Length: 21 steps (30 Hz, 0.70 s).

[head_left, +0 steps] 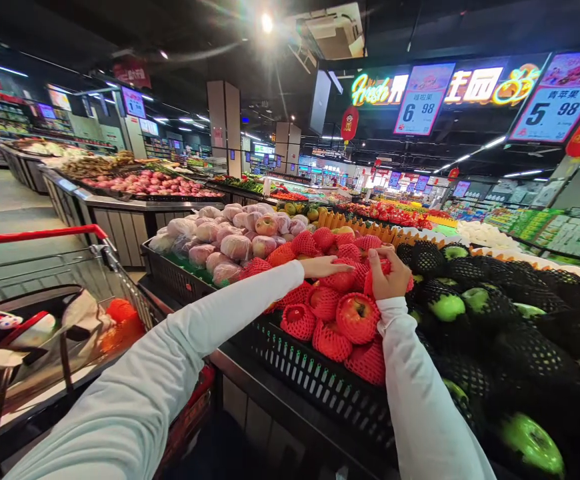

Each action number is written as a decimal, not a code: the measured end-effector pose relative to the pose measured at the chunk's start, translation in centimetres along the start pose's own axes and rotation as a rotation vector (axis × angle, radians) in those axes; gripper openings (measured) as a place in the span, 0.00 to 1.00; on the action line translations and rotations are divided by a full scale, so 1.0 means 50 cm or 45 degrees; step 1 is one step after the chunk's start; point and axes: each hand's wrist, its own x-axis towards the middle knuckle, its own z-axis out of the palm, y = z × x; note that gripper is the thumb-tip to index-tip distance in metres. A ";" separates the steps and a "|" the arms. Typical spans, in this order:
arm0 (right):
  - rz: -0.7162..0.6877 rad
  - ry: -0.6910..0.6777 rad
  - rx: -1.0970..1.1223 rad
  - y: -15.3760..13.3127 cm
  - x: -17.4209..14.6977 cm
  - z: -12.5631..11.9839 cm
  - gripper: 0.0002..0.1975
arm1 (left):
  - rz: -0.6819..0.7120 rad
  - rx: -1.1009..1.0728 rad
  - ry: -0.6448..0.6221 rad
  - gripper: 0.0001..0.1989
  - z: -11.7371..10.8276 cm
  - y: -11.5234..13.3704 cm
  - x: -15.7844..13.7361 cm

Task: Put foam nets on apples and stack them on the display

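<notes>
My left hand (326, 267) reaches over the heap of red apples in red foam nets, its fingers stretched out and resting against the fruit. My right hand (389, 272) has its fingers curled round a netted red apple (369, 284), which the hand mostly covers. Just below, a red apple (358, 313) shows its bare top above its net. All of these lie in a black slotted crate (315, 373).
Plastic-wrapped apples (235, 245) fill the crate's left part. Green apples (447, 307) in black nets lie to the right. A shopping cart (40, 233) with bags stands at the left, beside the display. Price signs (424, 100) hang overhead.
</notes>
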 end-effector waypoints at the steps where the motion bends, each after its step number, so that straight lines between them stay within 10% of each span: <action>1: 0.012 -0.001 0.003 0.000 -0.001 0.000 0.17 | -0.002 0.074 -0.059 0.26 0.006 0.005 -0.004; 6: 0.021 0.020 0.026 0.002 -0.002 0.002 0.17 | -0.097 0.422 -0.387 0.41 -0.035 0.013 0.018; 13: 0.069 0.027 0.016 -0.006 0.000 0.003 0.17 | -0.092 0.968 -0.016 0.19 -0.098 -0.079 0.050; 21: -0.095 0.194 -0.021 0.005 -0.002 -0.018 0.20 | -0.126 1.131 0.166 0.33 -0.024 -0.125 0.051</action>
